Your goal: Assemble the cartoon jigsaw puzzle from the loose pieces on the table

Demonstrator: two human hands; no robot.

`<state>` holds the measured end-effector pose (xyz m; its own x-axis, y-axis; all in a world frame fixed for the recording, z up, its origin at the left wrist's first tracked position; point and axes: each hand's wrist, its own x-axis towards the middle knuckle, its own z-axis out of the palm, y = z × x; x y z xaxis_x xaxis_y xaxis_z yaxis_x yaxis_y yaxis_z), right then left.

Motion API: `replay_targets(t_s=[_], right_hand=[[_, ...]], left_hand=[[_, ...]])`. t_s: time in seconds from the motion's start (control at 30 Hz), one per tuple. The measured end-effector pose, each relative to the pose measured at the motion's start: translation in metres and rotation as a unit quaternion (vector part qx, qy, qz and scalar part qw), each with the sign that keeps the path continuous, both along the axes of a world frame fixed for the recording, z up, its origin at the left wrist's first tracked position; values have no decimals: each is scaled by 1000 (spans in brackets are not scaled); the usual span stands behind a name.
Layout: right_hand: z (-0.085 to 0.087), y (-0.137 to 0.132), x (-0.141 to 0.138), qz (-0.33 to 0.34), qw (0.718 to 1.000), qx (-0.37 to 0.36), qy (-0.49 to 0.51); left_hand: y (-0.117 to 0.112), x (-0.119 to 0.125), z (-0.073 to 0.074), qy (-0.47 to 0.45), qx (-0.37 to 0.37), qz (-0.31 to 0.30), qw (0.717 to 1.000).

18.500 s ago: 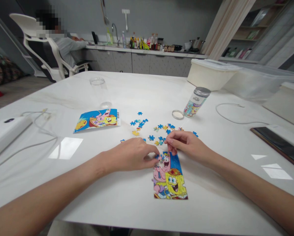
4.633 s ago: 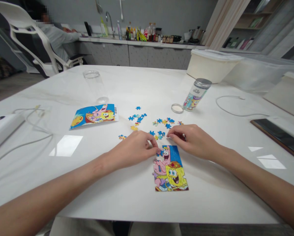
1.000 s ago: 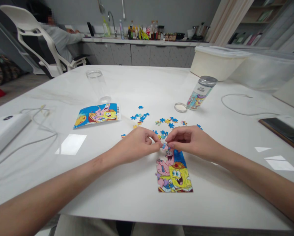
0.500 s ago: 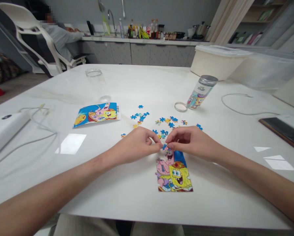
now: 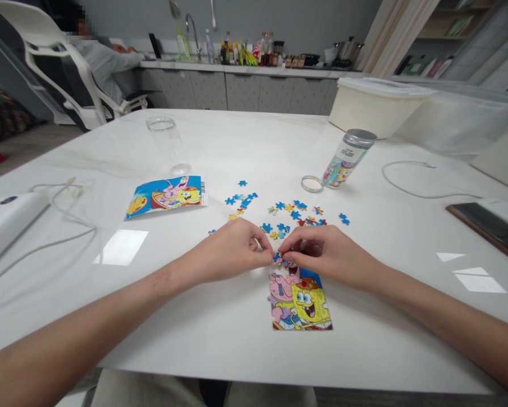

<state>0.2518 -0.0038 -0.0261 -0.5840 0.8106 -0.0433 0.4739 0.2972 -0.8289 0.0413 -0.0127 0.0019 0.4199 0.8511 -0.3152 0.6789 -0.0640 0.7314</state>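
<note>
Between my two hands, at the top left edge of a partly joined jigsaw puzzle (image 5: 298,297), is a small blue-and-pink puzzle piece (image 5: 276,258). My left hand (image 5: 237,249) pinches this piece from the left with thumb and forefinger. From the right, the thumb and fingers of my right hand (image 5: 330,254) close on the same piece and cover part of the puzzle's upper edge. The joined part shows a yellow sponge character and a pink one. Just beyond my hands lie several loose puzzle pieces (image 5: 295,215), mostly blue.
A picture sheet (image 5: 164,196) and a clear jar (image 5: 169,141) stand left. A printed canister (image 5: 349,158) and a ring-shaped lid (image 5: 312,183) are on the right, with a phone (image 5: 491,229), cable and bins. At far left are a power strip (image 5: 12,223) and a seated person.
My right hand has moved slightly left and down, and the piece between my fingertips has shifted left with it. My left hand has edged left; the joined puzzle stays nearly in place.
</note>
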Motion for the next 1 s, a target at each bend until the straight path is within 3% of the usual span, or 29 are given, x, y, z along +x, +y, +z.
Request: replay_targets(t_s=[0.33,1.0], right_hand=[[5,1,-1,64,997,48,-15],[4,2,0,98,994,49,7]], left_hand=[[-1,-2,-1,41,-18,-15,999],[-3,-1,2,77,-11,-34,996]])
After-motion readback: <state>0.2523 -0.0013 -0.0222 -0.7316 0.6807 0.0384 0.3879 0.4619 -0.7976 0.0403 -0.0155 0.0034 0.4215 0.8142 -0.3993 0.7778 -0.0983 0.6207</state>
